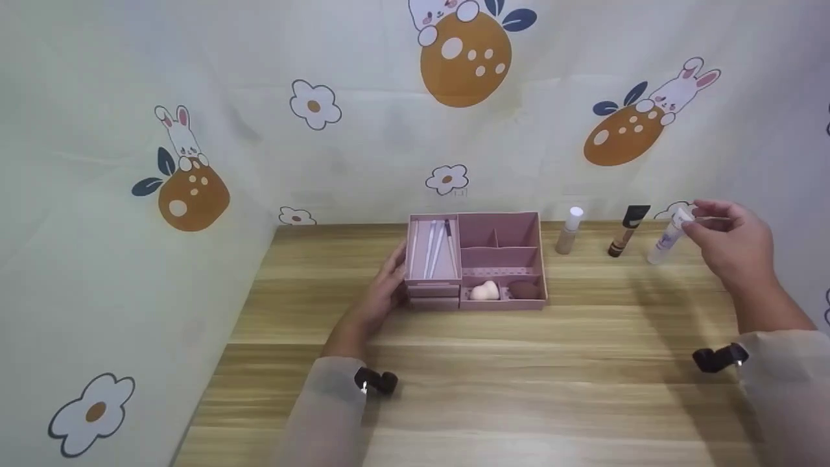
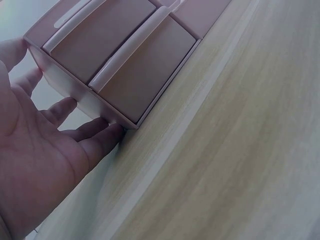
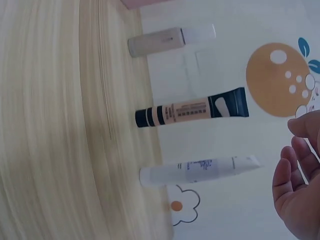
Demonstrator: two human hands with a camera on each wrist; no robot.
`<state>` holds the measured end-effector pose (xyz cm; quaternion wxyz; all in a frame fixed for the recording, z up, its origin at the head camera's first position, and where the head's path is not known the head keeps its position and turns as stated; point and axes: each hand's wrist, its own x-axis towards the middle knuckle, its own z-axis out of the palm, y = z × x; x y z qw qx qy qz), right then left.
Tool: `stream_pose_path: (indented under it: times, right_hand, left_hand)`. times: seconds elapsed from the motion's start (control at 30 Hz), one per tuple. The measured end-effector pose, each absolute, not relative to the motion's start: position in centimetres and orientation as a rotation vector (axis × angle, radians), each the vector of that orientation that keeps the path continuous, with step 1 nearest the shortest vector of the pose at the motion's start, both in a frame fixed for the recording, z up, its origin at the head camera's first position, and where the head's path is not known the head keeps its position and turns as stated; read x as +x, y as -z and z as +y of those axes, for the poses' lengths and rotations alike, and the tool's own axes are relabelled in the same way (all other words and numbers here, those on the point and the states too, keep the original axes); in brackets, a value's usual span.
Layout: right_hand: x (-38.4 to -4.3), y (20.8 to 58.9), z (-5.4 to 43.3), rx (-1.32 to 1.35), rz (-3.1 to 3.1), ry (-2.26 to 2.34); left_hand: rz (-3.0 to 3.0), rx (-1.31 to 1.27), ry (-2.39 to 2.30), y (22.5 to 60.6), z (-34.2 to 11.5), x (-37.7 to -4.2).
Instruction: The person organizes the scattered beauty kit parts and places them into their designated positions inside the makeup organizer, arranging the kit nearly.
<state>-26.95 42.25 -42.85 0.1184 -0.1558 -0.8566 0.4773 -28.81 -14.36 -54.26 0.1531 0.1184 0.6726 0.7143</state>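
A pink desk organizer (image 1: 433,283) stands at the back of the table. My left hand (image 1: 379,295) rests its fingertips on the organizer's left side; in the left wrist view those fingers (image 2: 62,110) are spread along the wall beside two drawers (image 2: 145,65). At the right, my right hand (image 1: 739,246) is near the top of a white squeeze tube (image 1: 668,240), which stands upright on its cap. From the right wrist view, a gap separates the loosely bent fingers (image 3: 282,175) from the tube's crimped end, and nothing is between finger and thumb.
Left of the white tube stand a beige tube with black ends (image 1: 621,240) and a small white-capped bottle (image 1: 568,233). Thin brushes (image 1: 430,250) lie in the organizer's top tray. A cream sponge (image 1: 485,290) and a brown sponge (image 1: 524,290) fill front compartments. Patterned cloth (image 1: 376,155) hangs behind.
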Motion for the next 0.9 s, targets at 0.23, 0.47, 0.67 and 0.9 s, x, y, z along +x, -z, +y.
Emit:
stream_pose_path:
  times: [0.23, 0.47, 0.67, 0.9]
  right_hand:
    - [-28.5, 43.4, 43.9, -0.509, -2.543, -1.372]
    - [-29.4, 44.5, 44.8, -0.515, -2.579, -1.378]
    - [-30.1, 45.4, 45.0, -0.587, -2.629, -1.399]
    - [-30.4, 46.3, 45.2, -0.575, -2.590, -1.454]
  left_hand:
    - [1.911, 0.315, -2.071, 54.3, -14.3, -28.9]
    - [1.899, 0.332, -2.069, 54.4, -14.3, -28.9]
    - [1.913, 0.324, -2.065, 54.4, -14.4, -29.0]
    - [1.915, 0.337, -2.065, 54.3, -14.5, -28.9]
